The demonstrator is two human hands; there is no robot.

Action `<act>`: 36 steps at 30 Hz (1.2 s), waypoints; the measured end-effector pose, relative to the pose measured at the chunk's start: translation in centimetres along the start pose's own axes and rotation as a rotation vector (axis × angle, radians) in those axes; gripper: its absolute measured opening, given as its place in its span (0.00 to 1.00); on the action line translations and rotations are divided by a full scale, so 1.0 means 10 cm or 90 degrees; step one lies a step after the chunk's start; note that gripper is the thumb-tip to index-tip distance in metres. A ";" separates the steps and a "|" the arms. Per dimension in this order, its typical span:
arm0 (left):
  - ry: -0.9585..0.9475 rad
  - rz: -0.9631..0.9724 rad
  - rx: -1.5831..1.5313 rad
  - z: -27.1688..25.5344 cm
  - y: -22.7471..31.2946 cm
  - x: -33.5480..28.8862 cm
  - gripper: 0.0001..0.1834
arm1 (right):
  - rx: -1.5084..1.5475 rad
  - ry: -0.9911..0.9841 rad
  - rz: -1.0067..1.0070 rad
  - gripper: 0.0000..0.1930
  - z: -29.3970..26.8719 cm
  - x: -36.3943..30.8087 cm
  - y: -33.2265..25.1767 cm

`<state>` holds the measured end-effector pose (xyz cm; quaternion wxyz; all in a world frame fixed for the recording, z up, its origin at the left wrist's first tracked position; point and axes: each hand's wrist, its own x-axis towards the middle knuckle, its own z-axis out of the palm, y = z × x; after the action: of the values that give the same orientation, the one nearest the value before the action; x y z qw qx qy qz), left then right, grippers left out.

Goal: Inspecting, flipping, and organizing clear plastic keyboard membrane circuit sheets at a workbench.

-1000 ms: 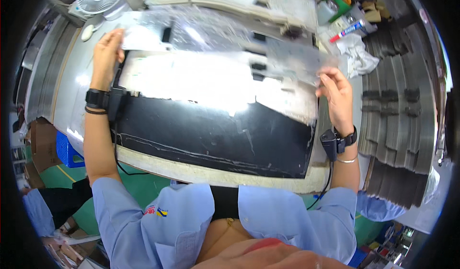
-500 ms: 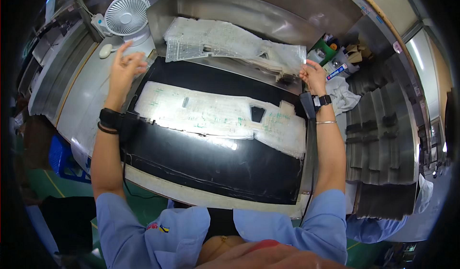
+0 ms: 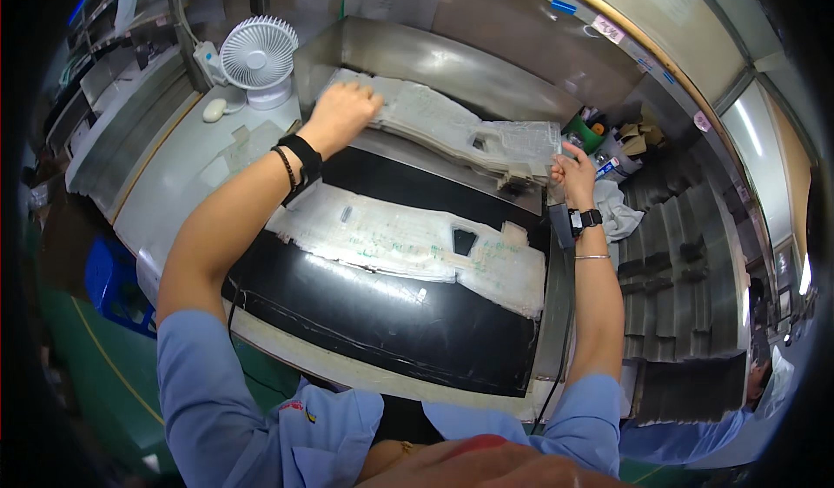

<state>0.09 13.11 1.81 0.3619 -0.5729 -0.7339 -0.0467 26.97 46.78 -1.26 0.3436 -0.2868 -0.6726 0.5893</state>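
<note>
A clear, thin plastic sheet [image 3: 532, 135] lies over a stack of whitish, long, irregular panels [image 3: 426, 110] at the far side of the bench. My right hand [image 3: 573, 175] pinches the right end of this sheet. At the stack's left end is my left hand [image 3: 346, 112], its fingers curled down and closed; what they grip, if anything, is hidden behind the hand. Nearer me, a whitish panel [image 3: 391, 236] with green marks and a dark four-sided opening [image 3: 464, 241] rests flat on a black mat [image 3: 373, 314].
A white fan [image 3: 259, 53] and a pale computer mouse [image 3: 215, 111] stand at the far left, near another clear sheet [image 3: 239, 153]. Metal walls [image 3: 452, 53] rise behind the stack. To the right are a green container [image 3: 584, 132], a white cloth [image 3: 618, 212] and stacked grey panels [image 3: 686, 271].
My left hand has moved right and forward, from open above the bench's left side to closed at the stack's left end. My right hand stays at the sheet's right end. The view has shifted.
</note>
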 end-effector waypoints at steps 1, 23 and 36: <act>0.078 0.018 0.004 -0.04 -0.08 0.08 0.05 | -0.021 0.012 -0.032 0.19 -0.02 -0.01 0.01; -0.311 -0.230 -0.461 -0.74 0.04 -1.15 0.33 | 0.463 -0.545 -0.828 0.04 0.81 -2.92 -1.92; -0.303 -0.233 -0.461 -0.56 -0.05 -1.13 0.35 | -0.749 -0.281 -0.291 0.28 -0.17 -1.83 -0.33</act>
<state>3.23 1.14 -0.47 -0.0534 -0.5184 -0.8218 -0.2301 39.37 32.82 -0.19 0.1006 -0.1496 -0.9802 0.0815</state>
